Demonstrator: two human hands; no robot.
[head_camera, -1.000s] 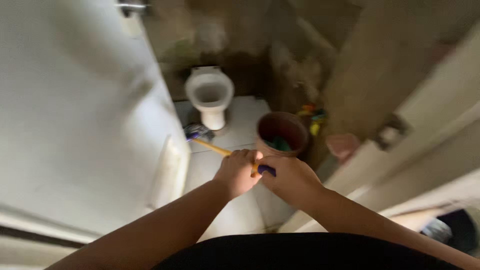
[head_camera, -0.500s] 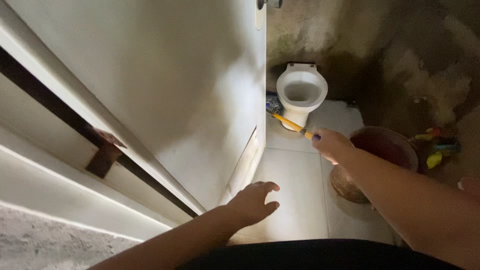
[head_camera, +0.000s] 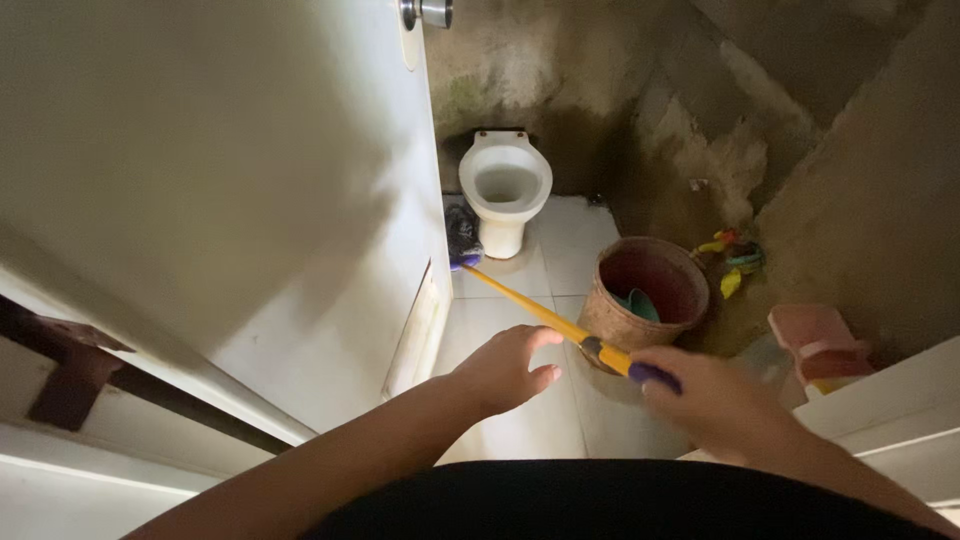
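Your right hand (head_camera: 715, 405) is clamped on the mop handle (head_camera: 545, 318); left hand (head_camera: 500, 370) open beside it. Close left lower down; steady before sweeping toward toilet (head_camera: 505, 185).

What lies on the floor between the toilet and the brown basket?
Bare pale floor tiles separate the toilet from the basket, in the head view.

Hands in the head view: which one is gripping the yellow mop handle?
The right hand, closed around the yellow mop handle at its purple end; the left hand is open, fingers spread beside it.
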